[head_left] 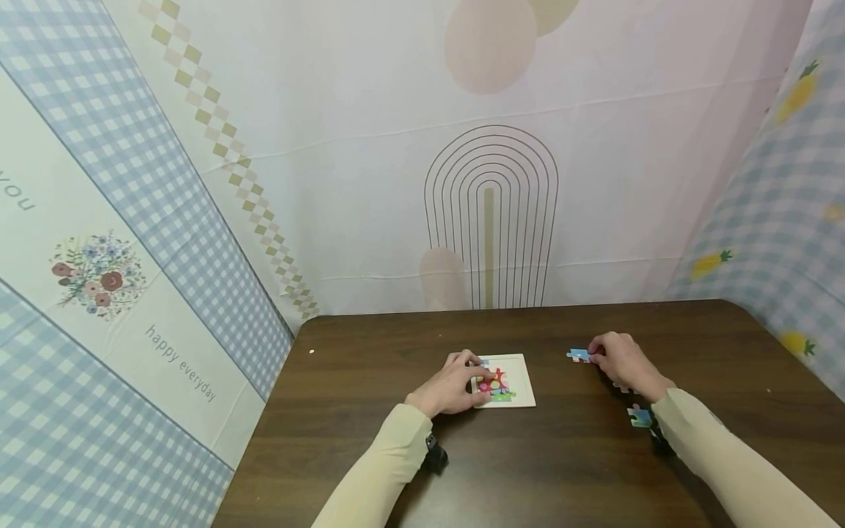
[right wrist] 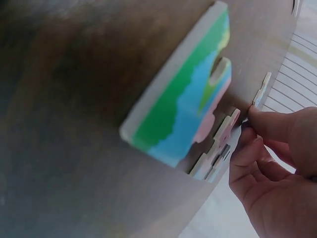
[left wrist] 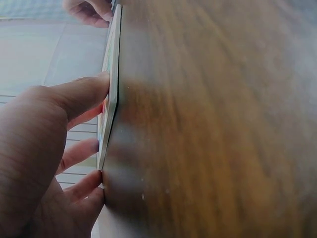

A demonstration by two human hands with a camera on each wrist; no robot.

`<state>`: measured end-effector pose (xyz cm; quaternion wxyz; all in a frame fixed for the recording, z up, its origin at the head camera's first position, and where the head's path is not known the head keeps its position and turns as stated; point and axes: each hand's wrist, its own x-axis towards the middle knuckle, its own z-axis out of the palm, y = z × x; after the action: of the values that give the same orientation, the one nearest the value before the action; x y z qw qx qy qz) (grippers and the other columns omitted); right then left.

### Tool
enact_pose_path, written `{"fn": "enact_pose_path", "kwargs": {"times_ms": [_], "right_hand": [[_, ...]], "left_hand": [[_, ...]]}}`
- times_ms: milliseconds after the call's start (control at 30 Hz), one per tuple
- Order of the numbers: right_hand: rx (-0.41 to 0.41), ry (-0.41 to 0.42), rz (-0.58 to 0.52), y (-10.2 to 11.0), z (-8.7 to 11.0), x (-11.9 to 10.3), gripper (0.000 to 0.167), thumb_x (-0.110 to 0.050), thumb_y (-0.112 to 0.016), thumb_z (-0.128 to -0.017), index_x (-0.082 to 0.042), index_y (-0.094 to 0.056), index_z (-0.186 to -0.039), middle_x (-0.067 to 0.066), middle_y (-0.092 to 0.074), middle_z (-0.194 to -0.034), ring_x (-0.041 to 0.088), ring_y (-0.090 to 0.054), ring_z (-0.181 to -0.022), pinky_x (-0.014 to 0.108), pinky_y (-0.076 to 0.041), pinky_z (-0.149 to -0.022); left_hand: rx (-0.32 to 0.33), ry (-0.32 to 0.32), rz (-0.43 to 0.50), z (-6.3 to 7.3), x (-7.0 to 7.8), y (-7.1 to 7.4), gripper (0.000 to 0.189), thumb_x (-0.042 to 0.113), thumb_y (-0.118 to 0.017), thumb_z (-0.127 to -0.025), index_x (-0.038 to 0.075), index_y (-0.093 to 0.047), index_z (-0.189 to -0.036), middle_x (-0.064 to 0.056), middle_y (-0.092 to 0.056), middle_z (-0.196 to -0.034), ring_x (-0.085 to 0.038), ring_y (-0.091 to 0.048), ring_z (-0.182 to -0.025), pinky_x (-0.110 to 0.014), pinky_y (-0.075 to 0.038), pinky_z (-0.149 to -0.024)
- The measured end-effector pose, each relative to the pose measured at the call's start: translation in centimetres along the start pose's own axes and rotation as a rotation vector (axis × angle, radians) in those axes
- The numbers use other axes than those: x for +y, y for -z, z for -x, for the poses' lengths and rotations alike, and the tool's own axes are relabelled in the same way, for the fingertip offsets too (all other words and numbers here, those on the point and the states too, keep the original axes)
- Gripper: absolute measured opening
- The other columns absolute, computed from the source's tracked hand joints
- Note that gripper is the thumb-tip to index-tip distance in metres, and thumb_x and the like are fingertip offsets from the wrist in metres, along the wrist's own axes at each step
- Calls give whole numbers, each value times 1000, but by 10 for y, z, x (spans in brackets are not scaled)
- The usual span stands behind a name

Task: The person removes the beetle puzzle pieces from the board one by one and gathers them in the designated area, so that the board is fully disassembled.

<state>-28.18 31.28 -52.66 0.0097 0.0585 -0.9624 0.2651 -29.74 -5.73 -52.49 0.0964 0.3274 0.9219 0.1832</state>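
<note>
A square puzzle tray (head_left: 525,381) with a pale frame lies on the table, partly filled with colourful pieces, red with dots and green among them. My left hand (head_left: 455,385) rests on its left side with fingers spread; the thumb (left wrist: 89,91) lies over the near edge. Part of the picture is hidden beneath those fingers. Farther right, my right hand (head_left: 623,361) pinches a light blue puzzle piece (head_left: 579,356) at its right end, close over the tabletop. A green and blue puzzle piece (right wrist: 183,99) lies near the right wrist.
More pink puzzle pieces (right wrist: 218,141) lie under the right hand, partly hidden by it in the head view. The dark wooden table (head_left: 370,352) ends at a patterned cloth backdrop (head_left: 370,220). A small white speck (head_left: 312,351) sits near the far left corner.
</note>
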Motion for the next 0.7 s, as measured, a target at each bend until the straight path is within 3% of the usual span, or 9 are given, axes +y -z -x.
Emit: {"fn": "enact_pose_path", "kwargs": {"times_ms": [200,467,700], "right_hand": [[15,13,19,3,-1,-8,15,-1,-67,-104,10,-74,-110,22,-71,-95,14,-57,-58,30,-50,-48],[78,118,39,-5,-1,-40,9,-2,-75,-98,5,-79,-101,16,-76,-93,21,-62,-79,39,-56,-73],[31,137,3,-23,-2,-71,8,-3,-77,-97,2,-80,-104,15,-76,-97,21,-63,-83,40,-57,-75]], "left_hand": [[0,5,2,0,1,1,41,40,-75,-103,32,-72,-144,2,-53,-154,-25,-41,-151,-43,-49,-119],[2,11,8,1,0,1,41,37,-75,-104,31,-72,-144,0,-51,-157,-24,-41,-150,-43,-49,-119],[11,1,18,0,1,0,43,36,-77,-103,28,-72,-145,-2,-53,-153,-25,-44,-145,-42,-51,-117]]}}
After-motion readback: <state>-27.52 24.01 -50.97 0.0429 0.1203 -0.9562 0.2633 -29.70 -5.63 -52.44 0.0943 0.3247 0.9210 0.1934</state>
